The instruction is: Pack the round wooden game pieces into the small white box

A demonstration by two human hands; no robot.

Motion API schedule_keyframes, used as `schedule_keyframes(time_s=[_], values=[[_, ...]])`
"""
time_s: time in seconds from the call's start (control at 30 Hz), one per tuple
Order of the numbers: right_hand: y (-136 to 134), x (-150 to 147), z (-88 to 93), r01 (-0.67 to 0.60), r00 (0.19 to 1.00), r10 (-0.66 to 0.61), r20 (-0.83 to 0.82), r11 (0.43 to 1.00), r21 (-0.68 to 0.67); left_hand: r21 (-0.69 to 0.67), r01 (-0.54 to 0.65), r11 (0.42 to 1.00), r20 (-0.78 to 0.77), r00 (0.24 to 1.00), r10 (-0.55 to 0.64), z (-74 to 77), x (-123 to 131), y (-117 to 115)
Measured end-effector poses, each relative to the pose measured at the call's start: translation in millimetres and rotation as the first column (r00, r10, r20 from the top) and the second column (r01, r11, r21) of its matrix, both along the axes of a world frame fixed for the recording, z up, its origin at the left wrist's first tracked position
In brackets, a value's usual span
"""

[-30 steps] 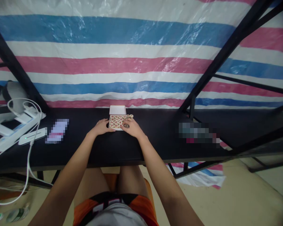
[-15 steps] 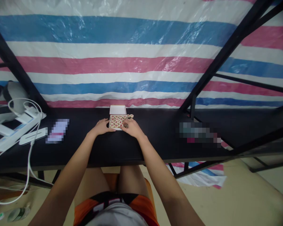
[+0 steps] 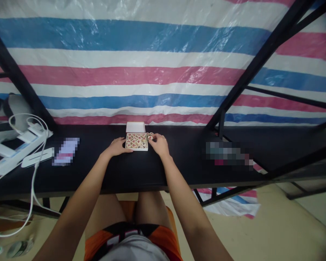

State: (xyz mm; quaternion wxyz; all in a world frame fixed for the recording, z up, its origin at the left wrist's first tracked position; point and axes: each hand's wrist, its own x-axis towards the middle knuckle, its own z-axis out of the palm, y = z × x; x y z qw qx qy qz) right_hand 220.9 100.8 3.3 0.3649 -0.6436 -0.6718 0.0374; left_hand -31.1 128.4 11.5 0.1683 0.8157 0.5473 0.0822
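A small white box (image 3: 136,149) filled with round xiangqi pieces (image 3: 135,140) lies on the black table, its lid (image 3: 135,127) folded up at the back. The pieces are pale, most marked in red and some in dark. My left hand (image 3: 116,147) grips the box's left side, the thumb along its front corner and the fingers by the left edge. Just right of the box, my right hand (image 3: 159,144) pinches a xiangqi piece (image 3: 150,137) between thumb and fingers. Another loose piece (image 3: 151,134) sits behind it, partly hidden by the hand.
A blurred-out phone-like thing (image 3: 66,151), a white slotted object (image 3: 38,157) and white cables (image 3: 34,181) lie at the left. Another blurred-out item (image 3: 228,154) is at the right. Black metal posts (image 3: 233,87) frame the table before a striped plastic sheet (image 3: 141,58).
My right hand has moved from over the box's front right corner to beside its right edge, onto a loose piece. Dark-marked pieces now show in that corner. My left hand has stayed.
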Motion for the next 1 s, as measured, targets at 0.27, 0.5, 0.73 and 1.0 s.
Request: schedule_keyframes(time_s=[0.27,0.5,0.73,1.0], values=[[8.2,16.2,-10.3,0.268,0.963,-0.264,0.060,0.961,-0.074,0.002,0.016,1.000,0.012,1.000,-0.017,-0.7,-1.1,1.1],[5.7,12.3,-9.7,0.200,0.970,-0.175,0.171,0.970,-0.142,0.005,0.026,1.000,0.007,1.000,-0.026,-0.6,-1.0,1.4],[6.6,12.0,-9.9,0.238,0.955,-0.194,0.225,0.953,-0.188,-0.008,0.016,1.000,0.002,1.000,-0.016,-0.8,-0.6,1.8],[9.4,6.8,-9.2,0.292,0.938,-0.238,0.253,0.935,-0.201,0.004,0.023,1.000,-0.002,1.000,-0.022,0.4,-0.1,0.8]])
